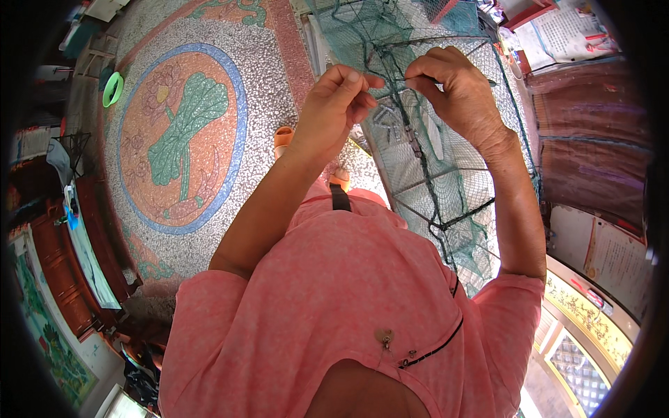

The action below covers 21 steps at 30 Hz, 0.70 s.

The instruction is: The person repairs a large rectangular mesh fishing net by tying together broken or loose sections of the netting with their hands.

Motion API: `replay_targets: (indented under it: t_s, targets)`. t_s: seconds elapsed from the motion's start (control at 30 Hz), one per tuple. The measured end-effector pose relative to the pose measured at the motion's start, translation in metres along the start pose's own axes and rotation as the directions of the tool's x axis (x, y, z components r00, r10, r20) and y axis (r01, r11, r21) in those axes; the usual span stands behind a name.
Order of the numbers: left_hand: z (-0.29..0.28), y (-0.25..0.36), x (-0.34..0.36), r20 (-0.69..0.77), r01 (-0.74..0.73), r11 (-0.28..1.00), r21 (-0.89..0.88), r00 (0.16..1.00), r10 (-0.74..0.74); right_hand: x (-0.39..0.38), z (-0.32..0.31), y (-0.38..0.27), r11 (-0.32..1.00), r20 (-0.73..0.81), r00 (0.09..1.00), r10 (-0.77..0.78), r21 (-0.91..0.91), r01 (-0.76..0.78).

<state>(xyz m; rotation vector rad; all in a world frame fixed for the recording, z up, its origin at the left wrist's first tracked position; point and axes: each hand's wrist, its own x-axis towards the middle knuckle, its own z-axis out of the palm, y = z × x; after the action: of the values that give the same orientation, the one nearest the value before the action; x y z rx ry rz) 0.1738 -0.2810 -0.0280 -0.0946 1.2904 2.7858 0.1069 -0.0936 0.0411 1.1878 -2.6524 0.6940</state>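
Observation:
Green fishing netting [449, 188] on dark frame rods, like a long folding net trap, stretches below and to the right of my hands. Over its far part, my left hand [341, 97] is raised with thumb and fingers drawn together; anything in them is too thin to make out. Facing it across a small gap, my right hand [456, 83] pinches thumb and forefinger, perhaps on a fine thread, which I cannot confirm. A black cord [418, 150] with knots runs along the netting beneath both hands.
Orange sandals [339, 182] are on my feet, on a speckled floor [261, 83] with a round lotus-leaf inlay [185, 132]. A green basin [113, 90] lies at the far left. Brown cloth [592, 132] hangs along the right, and dark wooden furniture [66, 279] lines the left.

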Motion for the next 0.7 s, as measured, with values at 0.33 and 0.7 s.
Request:
replay_targets:
  t_s: [0.33, 0.7]
  targets:
    - [-0.012, -0.011, 0.001, 0.032, 0.109, 0.970, -0.218, 0.994, -0.104, 0.004, 0.015, -0.007, 0.970, -0.119, 0.992, -0.051, 0.232, 0.077]
    - [-0.010, -0.019, 0.000, -0.014, 0.174, 0.925, -0.339, 0.982, -0.190, 0.013, 0.039, -0.021, 0.978, -0.154, 0.982, -0.108, 0.163, 0.133]
